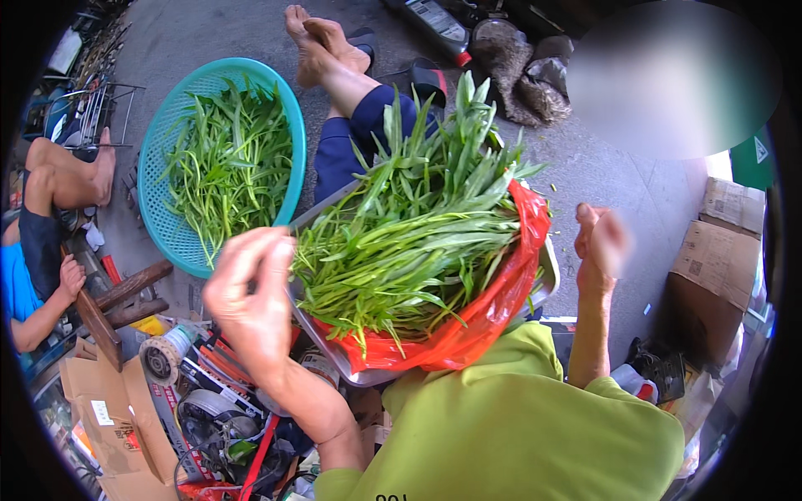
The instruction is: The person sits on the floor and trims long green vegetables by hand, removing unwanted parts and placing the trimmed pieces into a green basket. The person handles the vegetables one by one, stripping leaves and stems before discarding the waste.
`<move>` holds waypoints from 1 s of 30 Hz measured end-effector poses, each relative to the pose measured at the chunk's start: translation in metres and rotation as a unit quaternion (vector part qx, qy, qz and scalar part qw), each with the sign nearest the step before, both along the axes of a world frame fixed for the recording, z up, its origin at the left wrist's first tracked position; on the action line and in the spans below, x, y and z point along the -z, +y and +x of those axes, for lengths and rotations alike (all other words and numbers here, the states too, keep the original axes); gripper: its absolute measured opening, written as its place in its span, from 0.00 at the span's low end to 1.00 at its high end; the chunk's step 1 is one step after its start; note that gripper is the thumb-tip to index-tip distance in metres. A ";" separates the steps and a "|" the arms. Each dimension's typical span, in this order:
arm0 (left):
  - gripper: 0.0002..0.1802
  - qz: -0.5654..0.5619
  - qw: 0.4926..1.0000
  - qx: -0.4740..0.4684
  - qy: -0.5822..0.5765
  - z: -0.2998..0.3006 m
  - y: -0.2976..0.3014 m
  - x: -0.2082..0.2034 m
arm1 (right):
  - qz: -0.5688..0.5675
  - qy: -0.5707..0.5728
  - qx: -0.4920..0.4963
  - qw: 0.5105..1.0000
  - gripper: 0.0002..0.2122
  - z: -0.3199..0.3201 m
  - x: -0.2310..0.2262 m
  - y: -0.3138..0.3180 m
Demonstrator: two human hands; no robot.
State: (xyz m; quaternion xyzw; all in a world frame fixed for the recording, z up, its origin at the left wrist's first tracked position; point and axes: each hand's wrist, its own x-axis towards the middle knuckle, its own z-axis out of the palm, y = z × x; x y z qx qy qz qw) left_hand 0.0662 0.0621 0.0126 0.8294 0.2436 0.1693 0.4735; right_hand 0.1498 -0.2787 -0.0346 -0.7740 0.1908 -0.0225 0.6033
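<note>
While my left hand (251, 292) pinches a thin green stem between thumb and fingertips at the near edge of the heap, my right hand (600, 244) hangs raised off to the side, loosely curled and blurred, so I cannot tell whether it grips anything. Long-leaved green vegetable stalks (409, 225) lie piled on a red plastic bag (493, 309) spread over a metal tray (334, 355) on my lap. Beyond my left hand, a teal basket (167, 225) on the concrete floor (601, 175) holds more greens (230, 167). Another person's hand (70, 275) rests far left.
</note>
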 end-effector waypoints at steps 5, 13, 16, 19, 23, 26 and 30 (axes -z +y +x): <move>0.09 0.133 0.967 0.215 0.043 0.003 -0.042 -0.006 | -0.059 0.002 -0.026 0.998 0.09 -0.007 0.005 -0.008; 0.12 0.193 0.960 0.177 0.100 -0.047 -0.048 0.004 | -0.021 0.002 -0.073 0.997 0.10 -0.018 0.008 -0.004; 0.14 0.205 0.963 0.162 0.070 -0.059 -0.062 0.003 | 0.011 -0.016 -0.084 0.996 0.07 -0.026 0.008 0.004; 0.15 0.178 0.973 0.145 0.032 -0.069 -0.070 -0.011 | -0.091 -0.109 -0.163 0.976 0.04 -0.030 -0.004 0.021; 0.22 0.159 0.976 0.129 0.070 -0.079 -0.075 -0.025 | -0.145 -0.235 -0.305 0.912 0.09 -0.034 -0.025 0.051; 0.22 0.084 0.988 0.118 0.049 -0.084 -0.072 -0.033 | -0.173 -0.287 -0.393 0.856 0.16 -0.031 -0.027 0.071; 0.30 -0.172 0.981 0.061 -0.061 -0.108 -0.063 -0.038 | -0.254 -0.186 -0.455 0.833 0.14 -0.022 -0.014 0.084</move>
